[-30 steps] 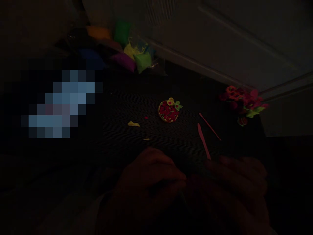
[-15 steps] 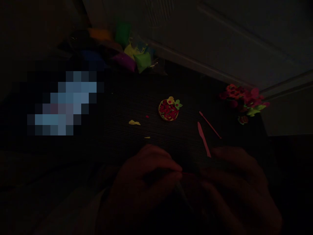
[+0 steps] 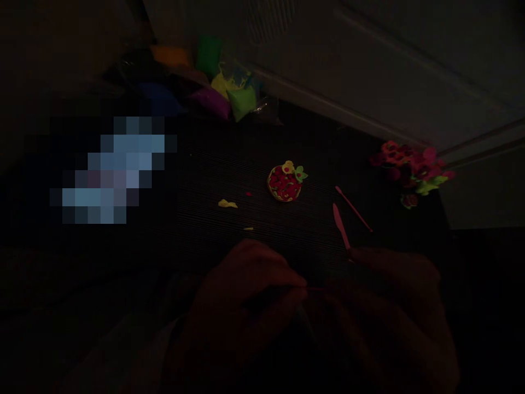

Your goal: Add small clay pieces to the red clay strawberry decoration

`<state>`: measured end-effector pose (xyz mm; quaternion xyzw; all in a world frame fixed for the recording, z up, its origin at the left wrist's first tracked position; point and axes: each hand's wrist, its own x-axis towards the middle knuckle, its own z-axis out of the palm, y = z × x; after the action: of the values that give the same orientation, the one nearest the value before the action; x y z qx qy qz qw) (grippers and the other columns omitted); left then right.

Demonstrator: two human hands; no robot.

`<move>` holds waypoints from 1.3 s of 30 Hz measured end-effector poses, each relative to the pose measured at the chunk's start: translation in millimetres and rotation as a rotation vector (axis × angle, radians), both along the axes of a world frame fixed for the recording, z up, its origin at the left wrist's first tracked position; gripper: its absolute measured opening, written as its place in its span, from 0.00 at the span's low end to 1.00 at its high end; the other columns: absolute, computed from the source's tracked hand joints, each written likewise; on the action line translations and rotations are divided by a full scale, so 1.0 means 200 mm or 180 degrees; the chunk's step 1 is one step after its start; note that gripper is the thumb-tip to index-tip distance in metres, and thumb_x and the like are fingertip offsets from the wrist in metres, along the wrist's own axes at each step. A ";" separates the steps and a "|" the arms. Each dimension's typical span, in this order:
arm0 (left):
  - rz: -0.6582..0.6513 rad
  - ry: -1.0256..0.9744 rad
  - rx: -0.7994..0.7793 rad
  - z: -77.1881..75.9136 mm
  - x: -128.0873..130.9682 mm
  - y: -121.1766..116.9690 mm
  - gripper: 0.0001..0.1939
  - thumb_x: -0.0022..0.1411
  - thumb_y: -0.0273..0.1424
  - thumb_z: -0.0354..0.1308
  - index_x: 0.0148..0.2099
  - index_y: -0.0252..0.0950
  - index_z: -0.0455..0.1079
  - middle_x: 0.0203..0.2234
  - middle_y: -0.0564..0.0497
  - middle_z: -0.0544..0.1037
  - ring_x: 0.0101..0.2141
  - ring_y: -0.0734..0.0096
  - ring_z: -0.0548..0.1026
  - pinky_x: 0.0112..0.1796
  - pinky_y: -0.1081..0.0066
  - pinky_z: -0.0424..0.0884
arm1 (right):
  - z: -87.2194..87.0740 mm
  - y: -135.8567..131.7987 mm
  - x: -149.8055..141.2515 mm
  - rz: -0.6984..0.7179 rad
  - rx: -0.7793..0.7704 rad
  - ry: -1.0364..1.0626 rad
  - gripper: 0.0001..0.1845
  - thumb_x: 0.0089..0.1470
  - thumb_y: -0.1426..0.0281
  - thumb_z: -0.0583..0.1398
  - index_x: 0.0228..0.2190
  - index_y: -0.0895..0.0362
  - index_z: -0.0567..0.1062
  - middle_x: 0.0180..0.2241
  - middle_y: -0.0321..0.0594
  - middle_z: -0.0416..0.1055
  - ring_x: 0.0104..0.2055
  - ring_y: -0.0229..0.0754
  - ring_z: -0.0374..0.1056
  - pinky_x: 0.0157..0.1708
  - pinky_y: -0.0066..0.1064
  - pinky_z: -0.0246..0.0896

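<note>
The little pink strip (image 3: 315, 288) was very thin and looked straight. It went sideways and was held up in the air, with one end pinched tight. It was too dark to see its other end. The pink knife (image 3: 340, 223) was flat and smooth. It lay on the dark table (image 3: 328, 150), closer to the right edge than the left, its tip toward the far edge and its handle partly covered.

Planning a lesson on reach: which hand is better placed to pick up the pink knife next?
Probably right: the right hand is at the near end of the pink knife; the left hand is farther away.
</note>
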<state>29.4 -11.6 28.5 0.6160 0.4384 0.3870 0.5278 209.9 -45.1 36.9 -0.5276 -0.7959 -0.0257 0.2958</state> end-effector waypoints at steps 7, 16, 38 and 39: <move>-0.0045 -0.0203 -0.0615 0.00 0.00 0.01 0.08 0.49 0.25 0.60 0.30 0.44 0.74 0.28 0.59 0.74 0.31 0.80 0.72 0.33 0.82 0.66 | -0.01 0.01 -0.04 -0.0017 -0.0173 0.0423 0.07 0.45 0.76 0.59 0.29 0.53 0.72 0.40 0.38 0.66 0.42 0.45 0.62 0.39 0.44 0.58; -0.0069 -0.1650 -0.2608 -0.07 0.04 0.03 0.04 0.48 0.26 0.62 0.26 0.41 0.75 0.24 0.58 0.75 0.27 0.81 0.70 0.30 0.80 0.65 | -0.06 0.01 -0.13 -0.0185 -0.1037 0.1617 0.04 0.49 0.74 0.58 0.29 0.53 0.71 0.35 0.36 0.68 0.37 0.37 0.66 0.34 0.30 0.66; -0.0005 -0.3150 -0.3718 -0.11 0.10 -0.02 0.09 0.39 0.29 0.67 0.22 0.33 0.70 0.20 0.57 0.72 0.23 0.81 0.68 0.28 0.78 0.63 | -0.03 0.00 -0.22 -0.0255 -0.0779 0.1707 0.08 0.48 0.78 0.57 0.29 0.54 0.71 0.26 0.32 0.70 0.31 0.36 0.66 0.31 0.32 0.62; -0.0023 -0.3164 -0.3718 -0.11 0.10 -0.02 0.08 0.40 0.29 0.67 0.22 0.33 0.70 0.20 0.57 0.72 0.23 0.81 0.68 0.28 0.78 0.63 | -0.03 0.00 -0.22 -0.0256 -0.0749 0.1699 0.08 0.47 0.79 0.57 0.29 0.54 0.71 0.26 0.32 0.70 0.31 0.36 0.66 0.31 0.32 0.62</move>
<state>48.9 -15.4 6.9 -0.0079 0.2808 0.3223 0.9040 165.1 -44.2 30.9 -0.5775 -0.6659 0.1948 0.4302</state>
